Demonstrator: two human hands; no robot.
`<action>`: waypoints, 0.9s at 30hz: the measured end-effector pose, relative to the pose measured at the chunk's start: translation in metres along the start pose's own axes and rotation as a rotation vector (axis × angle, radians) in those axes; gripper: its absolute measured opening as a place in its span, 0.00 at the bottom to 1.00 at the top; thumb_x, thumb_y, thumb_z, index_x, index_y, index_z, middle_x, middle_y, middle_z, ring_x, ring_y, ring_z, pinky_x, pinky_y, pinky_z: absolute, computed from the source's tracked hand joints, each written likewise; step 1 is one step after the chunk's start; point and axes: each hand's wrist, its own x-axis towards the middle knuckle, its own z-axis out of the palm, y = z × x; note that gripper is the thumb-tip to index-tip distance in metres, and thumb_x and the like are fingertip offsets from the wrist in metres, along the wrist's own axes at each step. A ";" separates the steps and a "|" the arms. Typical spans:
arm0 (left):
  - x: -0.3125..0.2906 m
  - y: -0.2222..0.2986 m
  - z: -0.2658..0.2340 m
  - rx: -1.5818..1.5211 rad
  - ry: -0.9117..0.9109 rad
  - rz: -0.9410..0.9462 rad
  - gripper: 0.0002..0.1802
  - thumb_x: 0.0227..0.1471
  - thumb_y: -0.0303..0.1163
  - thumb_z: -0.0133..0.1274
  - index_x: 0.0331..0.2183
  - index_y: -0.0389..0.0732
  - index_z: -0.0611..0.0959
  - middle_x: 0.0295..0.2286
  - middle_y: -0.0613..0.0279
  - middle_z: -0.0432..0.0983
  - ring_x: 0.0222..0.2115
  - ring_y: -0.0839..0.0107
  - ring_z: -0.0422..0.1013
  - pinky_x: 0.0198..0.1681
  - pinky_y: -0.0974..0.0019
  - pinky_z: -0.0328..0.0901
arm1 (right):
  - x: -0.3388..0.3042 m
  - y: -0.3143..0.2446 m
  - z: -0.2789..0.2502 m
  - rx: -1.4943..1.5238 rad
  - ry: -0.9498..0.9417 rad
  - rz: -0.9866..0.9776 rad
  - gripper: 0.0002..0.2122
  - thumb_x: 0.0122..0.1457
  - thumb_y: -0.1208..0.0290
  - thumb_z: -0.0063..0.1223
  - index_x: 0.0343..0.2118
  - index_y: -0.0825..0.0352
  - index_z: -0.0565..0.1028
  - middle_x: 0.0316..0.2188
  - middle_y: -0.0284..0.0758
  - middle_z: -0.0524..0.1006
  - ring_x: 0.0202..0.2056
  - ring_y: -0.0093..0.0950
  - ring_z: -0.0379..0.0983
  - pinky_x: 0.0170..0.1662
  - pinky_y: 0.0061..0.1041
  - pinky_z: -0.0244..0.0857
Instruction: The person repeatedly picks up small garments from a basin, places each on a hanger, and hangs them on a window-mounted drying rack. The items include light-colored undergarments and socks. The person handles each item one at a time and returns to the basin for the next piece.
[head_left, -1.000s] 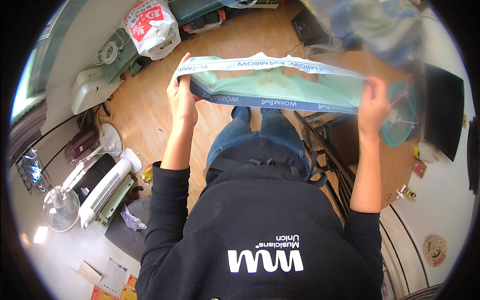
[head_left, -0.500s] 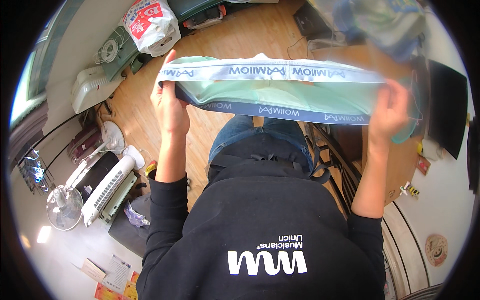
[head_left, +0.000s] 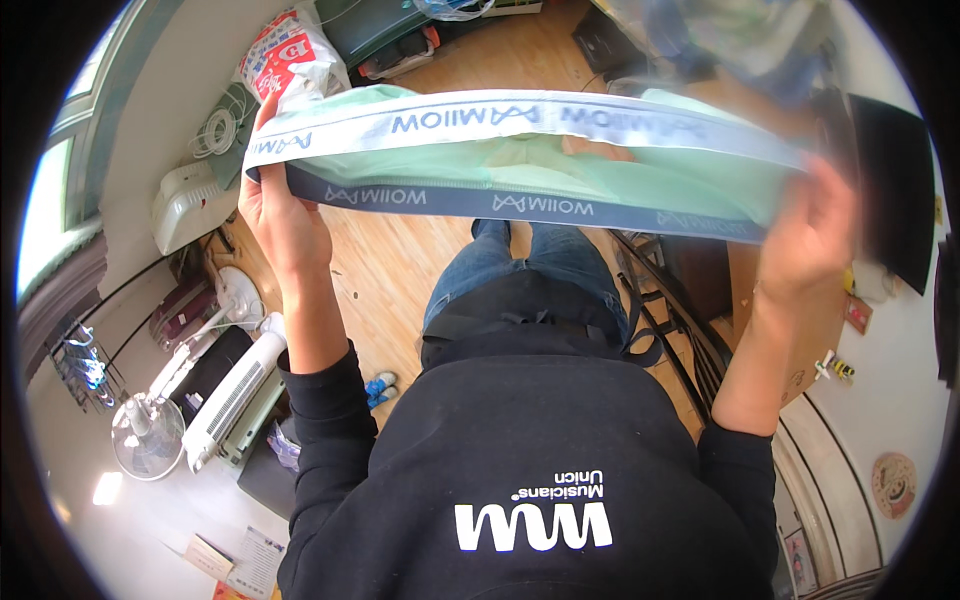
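Note:
A pair of mint-green underpants [head_left: 470,165] is stretched wide in front of me, its waistband pulled into a long opening. The band is white along the far side and dark blue along the near side, with printed lettering. My left hand [head_left: 283,215] grips its left end, thumb inside the band and fingers wrapped round it. At the other end my right hand [head_left: 812,225] is closed on the band, slightly smeared by motion. The lower part of the underpants is mostly hidden behind the waistband.
Far left, a white plastic bag [head_left: 290,65] sits by a coiled white cable [head_left: 222,130]. A fan [head_left: 148,435] and a long white heater-like appliance [head_left: 235,395] stand at left. On the right are a dark screen [head_left: 890,190], a wooden desk [head_left: 800,320] and a dark metal frame [head_left: 680,320].
My hands have moved farther apart, the left one leftward and the right one slightly rightward. The waistband is stretched longer and appears larger.

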 end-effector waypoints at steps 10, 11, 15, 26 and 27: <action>0.020 -0.001 0.007 0.261 0.005 -0.071 0.18 0.54 0.22 0.37 0.47 0.36 0.72 0.41 0.54 0.70 0.37 0.68 0.71 0.31 0.70 0.69 | -0.110 0.087 0.050 0.076 -0.504 0.133 0.08 0.43 0.80 0.54 0.29 0.65 0.73 0.28 0.35 0.71 0.30 0.33 0.71 0.32 0.27 0.67; 0.020 0.008 0.014 0.228 -0.064 -0.026 0.18 0.55 0.24 0.38 0.48 0.35 0.71 0.43 0.53 0.69 0.39 0.68 0.69 0.34 0.70 0.69 | -0.117 0.090 0.050 0.132 -0.526 0.214 0.09 0.43 0.80 0.54 0.30 0.65 0.73 0.28 0.35 0.71 0.31 0.32 0.71 0.32 0.26 0.67; 0.016 0.053 0.038 0.101 -0.205 0.167 0.18 0.57 0.27 0.36 0.48 0.31 0.68 0.46 0.51 0.66 0.43 0.65 0.67 0.39 0.67 0.71 | -0.107 0.107 0.031 0.501 -0.524 0.563 0.09 0.48 0.78 0.55 0.35 0.66 0.73 0.30 0.30 0.73 0.31 0.22 0.71 0.34 0.22 0.66; 0.031 0.095 0.065 0.119 -0.123 0.301 0.18 0.54 0.26 0.39 0.47 0.31 0.70 0.42 0.54 0.68 0.37 0.64 0.70 0.37 0.63 0.71 | -0.046 0.373 0.008 0.021 0.099 1.080 0.31 0.37 0.55 0.64 0.41 0.74 0.70 0.38 0.49 0.73 0.41 0.43 0.70 0.47 0.36 0.62; 0.028 0.095 0.084 0.168 -0.074 0.361 0.18 0.54 0.26 0.39 0.46 0.31 0.71 0.41 0.53 0.70 0.37 0.65 0.71 0.36 0.64 0.71 | -0.057 0.393 0.011 0.065 0.158 1.082 0.26 0.39 0.60 0.63 0.40 0.73 0.72 0.35 0.45 0.75 0.37 0.39 0.71 0.43 0.34 0.64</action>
